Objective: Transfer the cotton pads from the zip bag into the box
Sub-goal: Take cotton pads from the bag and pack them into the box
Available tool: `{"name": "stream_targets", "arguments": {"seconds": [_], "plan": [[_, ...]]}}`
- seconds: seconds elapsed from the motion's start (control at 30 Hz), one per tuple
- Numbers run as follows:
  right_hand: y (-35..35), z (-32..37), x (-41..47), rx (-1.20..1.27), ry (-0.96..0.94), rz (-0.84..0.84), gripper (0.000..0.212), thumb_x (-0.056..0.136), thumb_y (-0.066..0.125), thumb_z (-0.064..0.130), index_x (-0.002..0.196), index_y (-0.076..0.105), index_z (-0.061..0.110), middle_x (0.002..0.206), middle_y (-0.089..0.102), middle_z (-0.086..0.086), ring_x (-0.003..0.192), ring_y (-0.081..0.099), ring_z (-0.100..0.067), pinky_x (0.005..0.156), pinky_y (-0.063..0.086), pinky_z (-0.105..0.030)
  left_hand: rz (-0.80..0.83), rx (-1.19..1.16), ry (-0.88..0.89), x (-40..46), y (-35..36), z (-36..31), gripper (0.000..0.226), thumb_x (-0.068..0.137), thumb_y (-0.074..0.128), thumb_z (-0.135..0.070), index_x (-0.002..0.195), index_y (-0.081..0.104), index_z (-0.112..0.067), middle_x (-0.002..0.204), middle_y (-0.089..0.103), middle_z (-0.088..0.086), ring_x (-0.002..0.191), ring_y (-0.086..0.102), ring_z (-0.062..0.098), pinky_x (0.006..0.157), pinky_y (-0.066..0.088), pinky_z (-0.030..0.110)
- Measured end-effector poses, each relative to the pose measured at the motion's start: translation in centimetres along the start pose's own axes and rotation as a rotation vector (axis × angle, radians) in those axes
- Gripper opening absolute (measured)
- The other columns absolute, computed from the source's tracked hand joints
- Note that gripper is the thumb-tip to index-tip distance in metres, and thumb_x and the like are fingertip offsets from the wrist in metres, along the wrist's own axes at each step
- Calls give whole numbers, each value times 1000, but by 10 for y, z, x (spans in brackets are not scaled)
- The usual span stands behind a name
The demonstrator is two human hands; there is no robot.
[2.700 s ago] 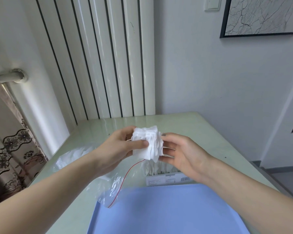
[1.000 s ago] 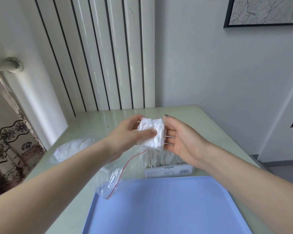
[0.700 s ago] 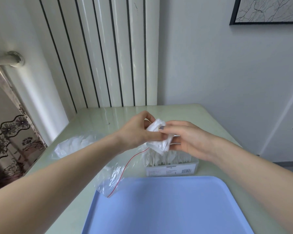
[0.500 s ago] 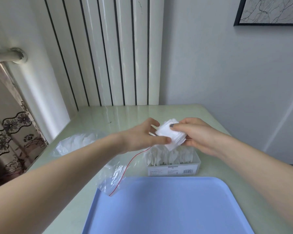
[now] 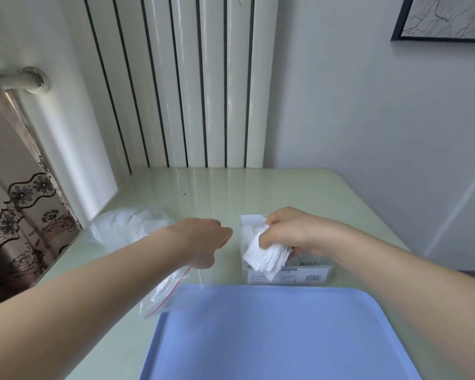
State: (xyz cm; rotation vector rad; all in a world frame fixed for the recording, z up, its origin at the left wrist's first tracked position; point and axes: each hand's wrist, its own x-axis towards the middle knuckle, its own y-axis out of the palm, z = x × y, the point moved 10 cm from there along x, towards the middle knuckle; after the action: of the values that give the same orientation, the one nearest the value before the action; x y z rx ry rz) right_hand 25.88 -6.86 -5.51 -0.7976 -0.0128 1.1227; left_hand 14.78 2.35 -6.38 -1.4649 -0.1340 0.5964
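While the right hand [image 5: 291,235] grips a thick stack of cotton pads [image 5: 266,257] with fingers curled round it, the stack sits half over the box [image 5: 288,274], tilted, its lower corner hanging past the near wall; the step in hand looks like seating this batch in the box. From the head view, the left hand [image 5: 203,239] hangs over the zip bag [image 5: 165,292] with fingers curled under, and whether it pinches the film or holds nothing cannot be told. To go on, the stack would likely need squaring with the opening and pressing down between the pads already standing inside. These pads are soft, white, square and layered, so they would splay if loosely held. Clear and rigid, the box carries a barcode label on its front. Thin crinkled film with a red seal line makes up the bag, which lies limp on the glossy pale green desk [image 5: 231,187], its lower end on a smooth blue tray [image 5: 285,338]
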Motion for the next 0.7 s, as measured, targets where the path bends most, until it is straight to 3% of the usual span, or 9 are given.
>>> {"name": "stream_targets", "arguments": {"seconds": [0.07, 0.13, 0.2, 0.3, 0.47, 0.6, 0.7], "plan": [[3, 3, 3, -107, 18, -11, 21, 81, 65, 5, 101, 61, -1, 88, 65, -15, 77, 69, -31, 63, 61, -34, 14, -84, -24, 3, 7, 4, 37, 84, 60, -24, 118, 47, -23, 112, 49, -4, 91, 56, 25, 69, 49, 34], [4, 8, 7, -210, 43, -32, 19, 79, 66, 5, 96, 59, 0, 87, 65, -16, 82, 74, -34, 70, 63, -40, 20, -278, -37, 9, 13, 2, 65, 79, 71, -43, 134, 42, -26, 127, 47, -6, 111, 56, 23, 92, 51, 40], [6, 14, 11, -318, 80, -43, 14, 77, 67, 7, 86, 57, 2, 77, 66, -14, 70, 74, -32, 58, 62, -34, 19, -445, -24, 14, 13, -6, 93, 73, 76, -56, 149, 29, -27, 146, 39, -7, 129, 47, 19, 105, 44, 38], [5, 23, 15, -444, 107, -80, 16, 80, 68, 8, 79, 52, 6, 69, 63, -10, 51, 65, -26, 42, 48, -21, 13, -569, -31, 25, 17, -17, 107, 68, 78, -63, 152, 24, -26, 149, 38, -6, 130, 46, 19, 104, 43, 36], [13, 35, 18, -602, 39, -152, 23, 81, 69, 10, 73, 48, 12, 73, 55, -4, 58, 61, -24, 44, 43, -21, -43, -693, -43, 39, 27, -22, 90, 55, 81, -65, 126, 43, -24, 124, 54, -6, 113, 56, 17, 96, 51, 40], [20, 42, 15, -702, -33, -177, 28, 84, 65, 9, 72, 40, 13, 75, 44, -2, 78, 56, -25, 49, 39, -26, -61, -753, -21, 40, 26, -22, 91, 56, 81, -66, 124, 42, -21, 118, 56, -8, 111, 58, 16, 96, 51, 38], [22, 44, 14, -734, -44, -170, 27, 87, 60, 7, 73, 38, 13, 74, 42, -2, 80, 55, -26, 58, 42, -28, -102, -781, -10, 42, 25, -20, 86, 58, 83, -62, 121, 42, -20, 116, 59, -6, 108, 59, 17, 94, 52, 39]]}}
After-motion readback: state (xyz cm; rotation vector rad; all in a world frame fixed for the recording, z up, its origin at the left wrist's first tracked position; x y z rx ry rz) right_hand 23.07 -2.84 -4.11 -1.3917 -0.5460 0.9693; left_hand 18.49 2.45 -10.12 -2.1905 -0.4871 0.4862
